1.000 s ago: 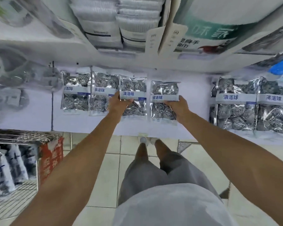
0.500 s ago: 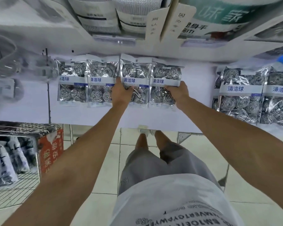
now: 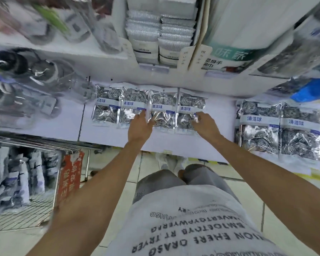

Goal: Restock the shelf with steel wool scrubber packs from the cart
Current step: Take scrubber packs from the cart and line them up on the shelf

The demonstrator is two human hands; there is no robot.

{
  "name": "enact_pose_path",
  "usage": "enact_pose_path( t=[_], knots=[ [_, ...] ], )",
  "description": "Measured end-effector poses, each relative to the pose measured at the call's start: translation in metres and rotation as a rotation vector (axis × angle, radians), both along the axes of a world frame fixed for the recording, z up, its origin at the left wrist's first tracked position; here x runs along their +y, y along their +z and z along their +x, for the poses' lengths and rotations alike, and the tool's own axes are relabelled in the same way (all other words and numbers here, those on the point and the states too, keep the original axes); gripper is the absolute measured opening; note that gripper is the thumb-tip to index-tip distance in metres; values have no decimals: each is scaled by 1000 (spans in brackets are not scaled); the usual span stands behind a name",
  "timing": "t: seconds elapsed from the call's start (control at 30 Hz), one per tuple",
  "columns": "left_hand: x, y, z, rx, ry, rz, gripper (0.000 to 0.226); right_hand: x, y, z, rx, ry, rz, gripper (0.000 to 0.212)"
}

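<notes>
Hands (image 3: pixel 139 124) lower now, packs (image 3: pixel 163 111) half-hidden

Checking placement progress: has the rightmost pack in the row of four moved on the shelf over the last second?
Yes. The rightmost pack closed the gap leftward and now abuts its neighbour, deeper on the white shelf.

A single wide-angle view from the person's head, looking forward and steeply down at the white shelf (image 3: pixel 220 115), close enough that both forearms reach into it from the bottom edge; the wire cart (image 3: pixel 44 146) sits left of the shelf, floor tiles (image 3: pixel 251 193) below it, the edges bend
</notes>
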State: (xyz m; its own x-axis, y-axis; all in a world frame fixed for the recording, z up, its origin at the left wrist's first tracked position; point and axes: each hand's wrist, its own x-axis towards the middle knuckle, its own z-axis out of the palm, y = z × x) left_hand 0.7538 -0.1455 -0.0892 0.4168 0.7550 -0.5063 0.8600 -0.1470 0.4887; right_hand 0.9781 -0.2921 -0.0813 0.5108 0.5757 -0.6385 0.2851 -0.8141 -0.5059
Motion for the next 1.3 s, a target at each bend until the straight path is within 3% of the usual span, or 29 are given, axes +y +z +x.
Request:
enact_pose_path(
  t=[0.27,0.5,0.63,0.87,1.1,1.3],
  knots=[
    [-50,56,-86,98,23,236,59,6,60,-58,-146,493,184,58],
    [-120,86,-160,209,303,364,50,22,81,-122,-310,965,352,58],
    [-168,93,-213,230,488,332,53,27,89,-176,-340,1174,441,60],
    [-227,97,-295,279,746,381,37,26,92,-274,-225,1391,485,52],
    [-236,92,-372,200,1000,432,37,40,76,-366,-192,1490,425,58],
    [-221,83,-444,155,1059,366,44,68,76,-456,-204,1525,357,55]
  ],
)
